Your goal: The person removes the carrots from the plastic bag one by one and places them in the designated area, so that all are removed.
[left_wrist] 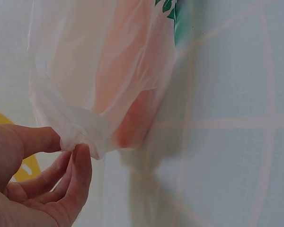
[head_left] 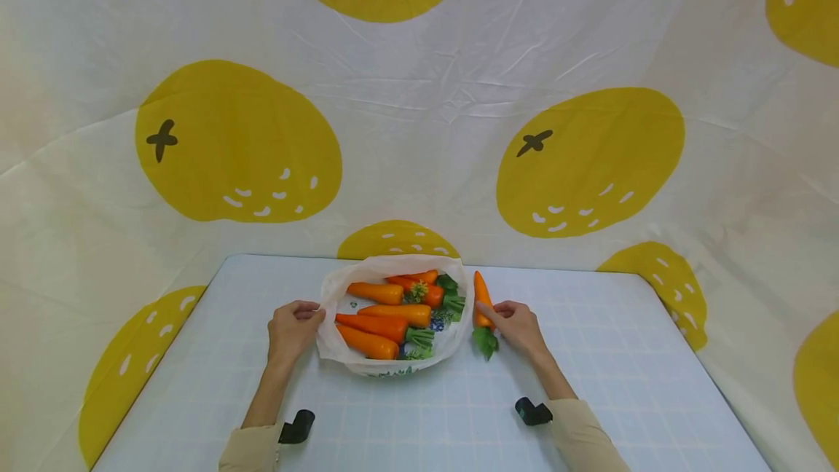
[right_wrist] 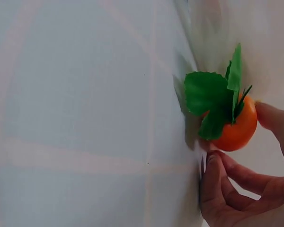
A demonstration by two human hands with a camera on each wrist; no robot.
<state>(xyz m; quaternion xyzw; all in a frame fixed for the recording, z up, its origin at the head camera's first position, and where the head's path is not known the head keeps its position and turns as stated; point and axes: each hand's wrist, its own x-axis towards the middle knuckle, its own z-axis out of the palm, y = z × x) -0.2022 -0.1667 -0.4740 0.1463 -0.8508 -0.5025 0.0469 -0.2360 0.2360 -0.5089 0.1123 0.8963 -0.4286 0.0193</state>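
A white plastic bag (head_left: pixel 376 366) stands with its mouth spread wide in the middle of the table. Several orange carrots (head_left: pixel 373 325) lie inside it, some with green tops. My left hand (head_left: pixel 290 328) pinches the bag's left rim between thumb and fingers; the left wrist view shows the thin plastic (left_wrist: pixel 78 120) bunched there. Just outside the bag's right side, my right hand (head_left: pixel 519 326) holds one carrot (head_left: pixel 481 290), its leafy end towards me. In the right wrist view the thumb presses one side of that carrot (right_wrist: pixel 239 130), with the fingers at its other side.
A pale blue checked cloth covers the table (head_left: pixel 623 384). Behind it hangs a white curtain (head_left: pixel 419 130) printed with big yellow fruits. A black wrist camera (head_left: pixel 298 427) sits by the left sleeve, another black camera (head_left: pixel 532 412) by the right.
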